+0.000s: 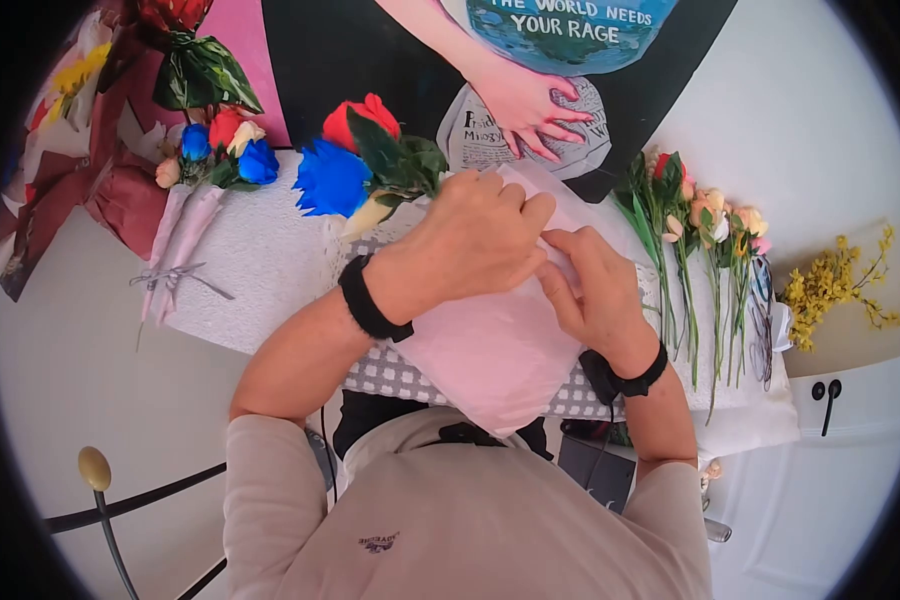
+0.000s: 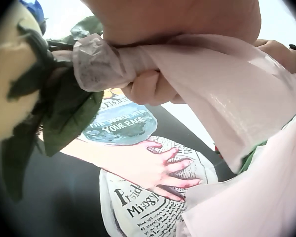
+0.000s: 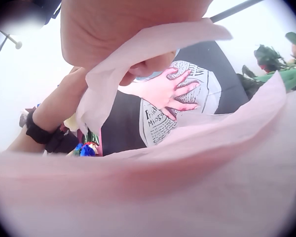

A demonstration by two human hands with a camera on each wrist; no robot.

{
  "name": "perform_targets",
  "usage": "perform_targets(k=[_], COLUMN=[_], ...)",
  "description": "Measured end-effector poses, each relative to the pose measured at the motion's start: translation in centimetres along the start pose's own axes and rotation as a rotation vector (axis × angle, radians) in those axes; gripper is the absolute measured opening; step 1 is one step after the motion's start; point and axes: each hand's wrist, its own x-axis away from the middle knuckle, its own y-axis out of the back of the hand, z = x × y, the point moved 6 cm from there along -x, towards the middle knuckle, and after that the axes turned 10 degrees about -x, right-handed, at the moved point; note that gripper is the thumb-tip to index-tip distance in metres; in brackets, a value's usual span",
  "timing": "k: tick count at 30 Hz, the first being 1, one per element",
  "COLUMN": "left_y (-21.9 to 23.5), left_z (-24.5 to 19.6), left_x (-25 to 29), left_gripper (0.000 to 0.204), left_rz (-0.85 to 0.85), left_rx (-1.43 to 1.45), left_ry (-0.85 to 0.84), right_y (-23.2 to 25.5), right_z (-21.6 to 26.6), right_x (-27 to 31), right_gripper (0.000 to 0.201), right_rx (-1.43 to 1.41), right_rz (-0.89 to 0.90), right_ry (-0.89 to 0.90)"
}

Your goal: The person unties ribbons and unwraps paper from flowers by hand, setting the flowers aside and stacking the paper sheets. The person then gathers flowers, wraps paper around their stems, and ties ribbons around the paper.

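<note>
Two hands work one sheet of pink wrapping paper on the bench. The left hand has its grip curled round the gathered paper at the flower stems. The right hand pinches the paper's edge. Loose flowers lie well to the right.

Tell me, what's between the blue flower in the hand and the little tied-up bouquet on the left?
Only bare white lace cloth lies between the blue flower and the tied bouquet, seen in the head view.
</note>
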Motion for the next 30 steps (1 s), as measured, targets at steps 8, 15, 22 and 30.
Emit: perform_targets(k=[8, 15, 22, 30], left_y=[0.4, 0.8, 0.3, 1.7], left_z=[0.3, 1.1, 2.6, 1.4], left_x=[-1.1, -0.8, 0.0, -1.4], left_gripper=[0.023, 0.017, 0.018, 0.014], left_rz=[-0.364, -0.306, -0.210, -0.374], left_rx=[-0.132, -0.115, -0.072, -0.172], left_ry=[-0.110, -0.077, 0.079, -0.062], right_y=[0.1, -0.8, -0.3, -0.6], right_z=[-2.3, -3.3, -0.7, -2.4], right_x=[0.9, 0.9, 0.5, 1.1], right_gripper=[0.017, 0.019, 0.032, 0.021], right_rx=[-0.146, -0.333, 0.263, -0.012], right_rz=[-0.059, 0.050, -0.010, 0.028], right_ry=[-0.190, -0.296, 0.047, -0.134])
